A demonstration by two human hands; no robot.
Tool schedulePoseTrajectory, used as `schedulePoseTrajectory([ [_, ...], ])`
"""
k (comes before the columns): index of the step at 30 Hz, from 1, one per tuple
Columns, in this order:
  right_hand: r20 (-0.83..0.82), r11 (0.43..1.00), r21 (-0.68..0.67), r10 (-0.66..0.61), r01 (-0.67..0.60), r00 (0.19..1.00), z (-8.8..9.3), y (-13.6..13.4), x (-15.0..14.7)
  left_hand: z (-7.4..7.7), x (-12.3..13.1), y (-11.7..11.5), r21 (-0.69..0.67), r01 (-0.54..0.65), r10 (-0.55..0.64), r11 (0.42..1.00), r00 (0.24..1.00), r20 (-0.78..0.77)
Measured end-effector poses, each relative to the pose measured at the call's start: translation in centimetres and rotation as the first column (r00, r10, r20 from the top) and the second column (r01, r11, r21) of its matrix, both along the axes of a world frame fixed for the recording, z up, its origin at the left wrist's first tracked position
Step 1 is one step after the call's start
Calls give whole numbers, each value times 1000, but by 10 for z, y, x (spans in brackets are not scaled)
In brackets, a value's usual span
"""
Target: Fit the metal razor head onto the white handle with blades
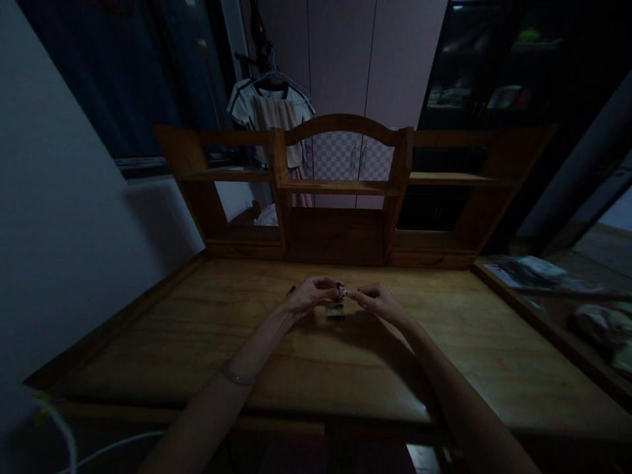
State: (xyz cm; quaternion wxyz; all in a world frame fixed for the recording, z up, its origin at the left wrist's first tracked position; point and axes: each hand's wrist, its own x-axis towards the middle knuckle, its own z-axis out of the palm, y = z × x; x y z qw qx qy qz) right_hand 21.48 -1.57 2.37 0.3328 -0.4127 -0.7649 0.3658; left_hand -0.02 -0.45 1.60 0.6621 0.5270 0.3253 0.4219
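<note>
Near the middle of the wooden desk (207,329), my left hand (311,295) pinches a small dark and silvery object (341,290) between thumb and fingers. From the right, my right hand (374,299) has its fingers closed at the silvery end of that same object. The object is too small and dim to identify. Just below it on the desk lies a small dark-edged item (335,311), perhaps a little box. Another dark thing (291,290) shows partly behind my left hand.
A wooden shelf unit (338,187) with drawers stands along the desk's back edge. Clothes (274,108) hang behind it. Papers or bags (533,270) lie beyond the desk's right rim. A white cable (64,428) runs at the lower left.
</note>
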Motion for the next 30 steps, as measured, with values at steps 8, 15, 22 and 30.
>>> schedulePoseTrajectory([
  [8,13,997,75,-20,19,1000,-6,3,2,-5,3,3,26,-61,62,998,997,-47],
  [15,126,948,262,-218,180,968,-16,4,0,-14,4,9,28,-76,76,997,997,-20],
  [22,242,886,387,-363,254,900,-18,5,4,-14,3,7,-22,-1,2,1000,999,36],
  [30,252,842,450,-440,298,862,-14,0,-4,-21,5,11,-11,-63,63,998,998,-6],
])
